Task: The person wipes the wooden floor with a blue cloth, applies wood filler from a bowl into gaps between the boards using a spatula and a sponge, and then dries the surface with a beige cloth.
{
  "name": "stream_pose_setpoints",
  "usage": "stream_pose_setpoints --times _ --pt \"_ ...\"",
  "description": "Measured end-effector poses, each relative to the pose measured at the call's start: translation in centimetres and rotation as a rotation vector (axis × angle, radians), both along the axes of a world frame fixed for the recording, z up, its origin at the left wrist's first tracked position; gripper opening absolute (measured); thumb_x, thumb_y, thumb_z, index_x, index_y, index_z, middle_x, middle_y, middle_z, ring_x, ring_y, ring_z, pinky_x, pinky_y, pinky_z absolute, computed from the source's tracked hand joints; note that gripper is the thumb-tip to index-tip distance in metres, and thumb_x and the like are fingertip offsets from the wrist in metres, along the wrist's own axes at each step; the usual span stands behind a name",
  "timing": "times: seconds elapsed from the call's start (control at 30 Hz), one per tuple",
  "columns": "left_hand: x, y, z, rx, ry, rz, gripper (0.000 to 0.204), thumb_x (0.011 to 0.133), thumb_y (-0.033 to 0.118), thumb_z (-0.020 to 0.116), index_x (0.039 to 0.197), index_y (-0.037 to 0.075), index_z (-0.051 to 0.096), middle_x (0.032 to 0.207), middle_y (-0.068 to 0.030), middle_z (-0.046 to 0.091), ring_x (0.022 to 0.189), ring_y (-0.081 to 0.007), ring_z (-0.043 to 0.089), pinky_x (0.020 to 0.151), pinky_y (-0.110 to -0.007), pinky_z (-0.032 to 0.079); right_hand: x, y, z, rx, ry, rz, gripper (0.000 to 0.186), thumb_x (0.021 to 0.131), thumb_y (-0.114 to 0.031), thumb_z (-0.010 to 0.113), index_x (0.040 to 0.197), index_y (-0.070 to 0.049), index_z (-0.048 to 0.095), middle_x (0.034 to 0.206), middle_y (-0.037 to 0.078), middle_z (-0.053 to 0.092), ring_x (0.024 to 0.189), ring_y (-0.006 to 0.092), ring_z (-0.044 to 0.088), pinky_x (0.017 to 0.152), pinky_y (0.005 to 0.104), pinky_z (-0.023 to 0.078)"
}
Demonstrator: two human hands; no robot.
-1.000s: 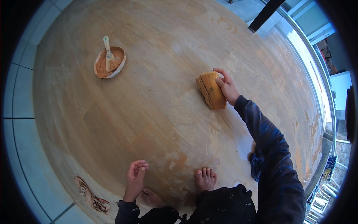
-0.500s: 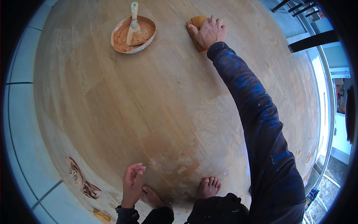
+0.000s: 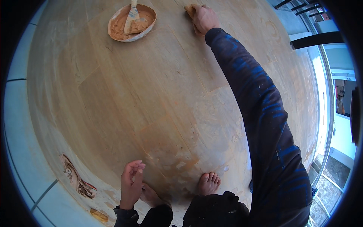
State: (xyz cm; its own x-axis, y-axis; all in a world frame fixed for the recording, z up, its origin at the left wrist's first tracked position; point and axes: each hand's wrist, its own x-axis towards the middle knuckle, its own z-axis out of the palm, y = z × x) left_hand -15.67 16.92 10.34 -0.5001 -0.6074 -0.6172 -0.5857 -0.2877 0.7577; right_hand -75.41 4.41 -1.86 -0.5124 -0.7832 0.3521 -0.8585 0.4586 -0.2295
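Note:
My right hand (image 3: 205, 18) grips a yellow-brown sponge block (image 3: 188, 11) on the wood-look floor (image 3: 162, 75) at the far top of the view, my sleeved arm stretched out. To its left sits an oval bowl (image 3: 147, 28) of orange-brown paste, with a putty knife (image 3: 134, 13) resting in it, its handle cut off by the frame. My left hand (image 3: 131, 181) hangs at the lower middle with fingers loosely curled and apart, holding nothing, near my bare feet (image 3: 209, 182).
Crumpled, dirty cloth or paper (image 3: 77, 176) lies at lower left, near pale tiles (image 3: 20, 132) along the left edge. Black furniture legs (image 3: 315, 39) stand at upper right, beside a bright doorway with a metal frame (image 3: 325, 113).
My right hand has pushed the sponge forward, away from me, to beside the bowl and slightly beyond. The view has shifted too. My left hand stays low with fingers loosely bent.

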Motion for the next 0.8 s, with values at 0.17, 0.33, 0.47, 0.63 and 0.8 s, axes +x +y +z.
stream_pose_setpoints --times 0.17,0.33,0.47,0.63,0.8 --pt "-0.7 0.4 -0.5 0.031 -0.002 -0.049 0.027 0.106 0.006 0.055 0.132 0.0 0.059 0.118 -0.0115 0.069 0.113 -0.0175 0.065 0.103 -0.032 0.05 7.9 -2.7 0.8 0.25 0.048 0.155 0.03 0.097 -0.028 0.059 0.109 -0.005 0.075 0.115 0.02 0.074 0.111 0.0384 0.069 0.092 0.0491 0.056" --pt "-2.2 0.4 -0.6 0.034 0.042 -0.089 0.027 0.106 0.006 0.056 0.132 -0.001 0.059 0.119 -0.0109 0.068 0.114 -0.0167 0.065 0.104 -0.031 0.049 9.7 0.5 -0.9 0.107 0.109 0.08 0.039 0.099 -0.026 0.059 0.132 -0.006 0.063 0.126 0.015 0.068 0.119 0.0307 0.063 0.093 0.0479 0.052" --pt "-3.4 0.5 -1.1 0.05 0.068 -0.078 0.026 0.107 0.004 0.055 0.132 -0.002 0.059 0.118 -0.0098 0.068 0.113 -0.0156 0.064 0.104 -0.03 0.049 9.4 4.1 -2.1 -0.041 -0.027 0.3 0.033 0.098 -0.017 0.06 0.128 -0.011 0.07 0.122 0.01 0.068 0.115 0.0312 0.063 0.094 0.0464 0.052" --pt "-5.2 0.9 -0.9 0.068 0.153 -0.104 0.026 0.107 0.003 0.054 0.132 -0.002 0.059 0.117 -0.0093 0.067 0.111 -0.0147 0.064 0.102 -0.029 0.049 12.0 12.3 -2.1 -0.09 -0.186 0.462 0.034 0.092 -0.006 0.065 0.124 -0.011 0.075 0.119 0.006 0.069 0.111 0.0287 0.062 0.096 0.0427 0.052" --pt "-5.5 1.3 -0.9 0.046 0.201 -0.139 0.026 0.107 0.004 0.055 0.133 -0.002 0.058 0.117 -0.0094 0.067 0.11 -0.015 0.064 0.1 -0.029 0.049 18.1 25.8 -1.5 -0.019 -0.289 0.429 0.04 0.086 -0.005 0.071 0.125 -0.014 0.074 0.119 0.003 0.067 0.106 0.0274 0.06 0.091 0.041 0.049"
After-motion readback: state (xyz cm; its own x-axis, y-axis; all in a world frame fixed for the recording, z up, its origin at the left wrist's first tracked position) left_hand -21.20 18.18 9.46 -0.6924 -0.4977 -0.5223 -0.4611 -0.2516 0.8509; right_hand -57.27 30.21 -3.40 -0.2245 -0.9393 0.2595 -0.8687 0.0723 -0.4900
